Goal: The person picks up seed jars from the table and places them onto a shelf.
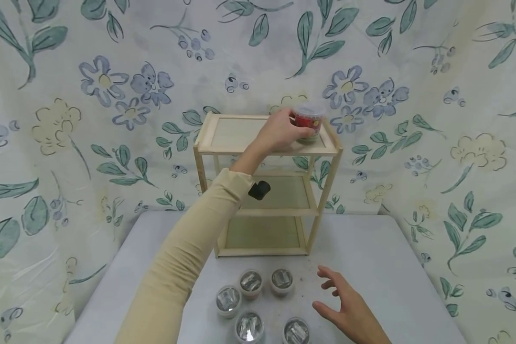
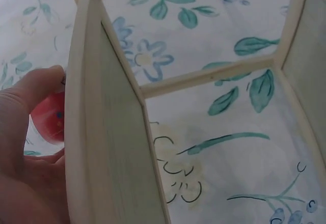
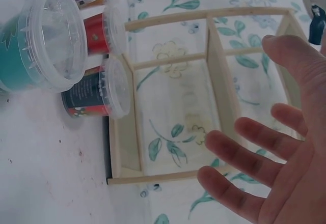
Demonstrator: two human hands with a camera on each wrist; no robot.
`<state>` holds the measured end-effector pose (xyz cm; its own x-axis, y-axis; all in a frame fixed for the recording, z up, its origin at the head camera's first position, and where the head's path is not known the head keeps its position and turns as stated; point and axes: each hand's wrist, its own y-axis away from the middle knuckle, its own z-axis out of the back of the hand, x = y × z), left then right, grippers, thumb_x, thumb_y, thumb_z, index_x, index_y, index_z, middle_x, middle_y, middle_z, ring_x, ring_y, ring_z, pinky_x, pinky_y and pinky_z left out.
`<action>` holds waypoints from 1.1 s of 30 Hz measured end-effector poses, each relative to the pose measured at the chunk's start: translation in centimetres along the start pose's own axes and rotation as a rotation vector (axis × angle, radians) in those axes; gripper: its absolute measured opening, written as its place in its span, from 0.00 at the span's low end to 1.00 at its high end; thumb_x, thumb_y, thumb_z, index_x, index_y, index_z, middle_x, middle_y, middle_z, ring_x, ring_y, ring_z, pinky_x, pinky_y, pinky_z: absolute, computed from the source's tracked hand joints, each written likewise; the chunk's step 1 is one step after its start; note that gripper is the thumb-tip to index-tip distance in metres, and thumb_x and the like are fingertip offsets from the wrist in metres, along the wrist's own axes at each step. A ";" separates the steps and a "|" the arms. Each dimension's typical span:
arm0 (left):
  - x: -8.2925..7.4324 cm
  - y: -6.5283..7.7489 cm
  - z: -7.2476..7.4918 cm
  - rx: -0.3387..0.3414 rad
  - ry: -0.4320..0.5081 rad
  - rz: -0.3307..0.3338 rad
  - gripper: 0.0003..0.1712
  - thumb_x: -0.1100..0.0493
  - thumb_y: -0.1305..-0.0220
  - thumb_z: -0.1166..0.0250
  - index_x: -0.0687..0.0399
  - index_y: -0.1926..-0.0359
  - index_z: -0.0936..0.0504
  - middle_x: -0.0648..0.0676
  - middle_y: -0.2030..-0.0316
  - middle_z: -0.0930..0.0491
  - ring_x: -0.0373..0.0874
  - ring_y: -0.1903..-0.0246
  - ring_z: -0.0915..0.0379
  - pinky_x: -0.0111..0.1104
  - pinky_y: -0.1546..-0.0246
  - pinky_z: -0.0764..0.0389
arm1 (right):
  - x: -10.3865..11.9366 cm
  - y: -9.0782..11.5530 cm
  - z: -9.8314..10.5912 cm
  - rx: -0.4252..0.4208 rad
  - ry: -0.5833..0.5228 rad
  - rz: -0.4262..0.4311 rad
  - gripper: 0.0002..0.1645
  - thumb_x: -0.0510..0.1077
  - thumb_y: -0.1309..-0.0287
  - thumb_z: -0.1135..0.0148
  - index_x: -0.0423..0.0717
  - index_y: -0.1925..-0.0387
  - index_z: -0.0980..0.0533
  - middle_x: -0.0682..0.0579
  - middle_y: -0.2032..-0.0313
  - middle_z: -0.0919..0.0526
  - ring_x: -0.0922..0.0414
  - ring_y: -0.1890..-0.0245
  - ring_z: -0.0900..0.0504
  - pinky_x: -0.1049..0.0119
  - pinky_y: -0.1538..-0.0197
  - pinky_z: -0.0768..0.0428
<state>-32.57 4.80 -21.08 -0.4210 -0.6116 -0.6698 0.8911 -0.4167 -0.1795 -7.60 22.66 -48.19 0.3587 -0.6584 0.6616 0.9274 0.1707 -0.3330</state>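
Your left hand [image 1: 279, 131] grips a red-labelled, round, clear plastic tub [image 1: 310, 123] at the top of the pale wooden three-tier rack [image 1: 234, 134].
The tub sits between your thumb and fingers, just right of your palm, over the right end of the top panel; whether its base touches the panel, you cannot tell. Your right hand [image 1: 348, 306] is spread, thumb apart from the fingers, near five round, clear-lidded plastic tubs [image 1: 251, 282] on the white surface [image 1: 361, 248].
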 end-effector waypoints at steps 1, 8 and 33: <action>0.0 -0.1 -0.1 0.001 -0.006 0.002 0.36 0.44 0.38 0.32 0.57 0.36 0.31 0.54 0.41 0.25 0.45 0.44 0.28 0.36 0.43 0.26 | 0.0 0.0 0.0 0.004 -0.003 -0.011 0.42 0.47 0.47 0.26 0.53 0.33 0.34 0.61 0.44 0.22 0.63 0.55 0.20 0.64 0.55 0.20; 0.1 -0.5 -0.6 0.014 -0.015 0.016 0.38 0.43 0.38 0.32 0.55 0.34 0.33 0.54 0.40 0.26 0.45 0.42 0.29 0.37 0.42 0.27 | -0.1 0.2 -0.1 0.026 -0.001 -0.039 0.41 0.49 0.46 0.26 0.53 0.32 0.34 0.60 0.44 0.22 0.65 0.55 0.21 0.63 0.55 0.19; -0.1 0.1 -0.7 0.043 -0.087 0.042 0.41 0.42 0.37 0.34 0.54 0.30 0.38 0.54 0.37 0.27 0.47 0.38 0.31 0.46 0.37 0.36 | 0.6 0.4 -0.4 0.056 0.023 -0.043 0.41 0.51 0.44 0.28 0.56 0.32 0.35 0.59 0.43 0.22 0.60 0.54 0.20 0.62 0.54 0.20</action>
<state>-32.36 5.32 -21.53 -0.3986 -0.6842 -0.6108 0.9009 -0.4170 -0.1208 -7.01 22.03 -48.22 0.3167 -0.6824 0.6588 0.9465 0.1824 -0.2661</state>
